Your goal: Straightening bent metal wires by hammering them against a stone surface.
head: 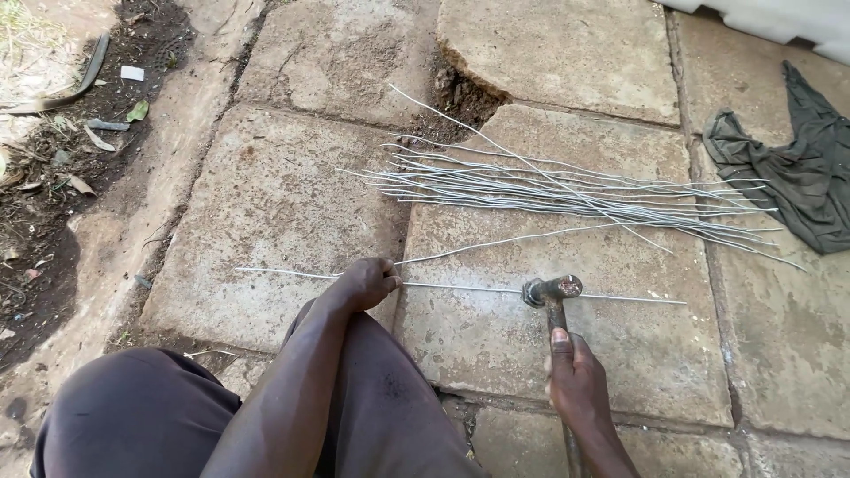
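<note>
**Inspector:** Report the hands.

**Assistant:** The left hand is closed down on a long thin wire, pinning it against the stone slab. The fingers curl under, so the exact grip on the wire is hidden. The right hand is wrapped around the handle of a hammer, thumb laid along the shaft. The lower end of the handle is concealed under the hand and wrist.

**Inspector:** Position of the hammer head?

**Assistant:** On or just above the wire, to the right of the left hand. Contact cannot be confirmed from this angle.

**Inspector:** Where does the wire lie?

**Assistant:** Flat across two slabs, crossing the joint between them, with both ends visible and near straight.

**Inspector:** Other items?

**Assistant:** A bundle of similar wires lies farther out, well apart from the hands; the strands overlap and cannot be counted. A dark cloth sits crumpled at the right, partly cut off by the frame edge. A broken hollow in the paving shows dark soil. The person's knees in dark fabric fill the lower left, cut off at the bottom. Small litter in the dirt strip at left is too small to identify.
</note>
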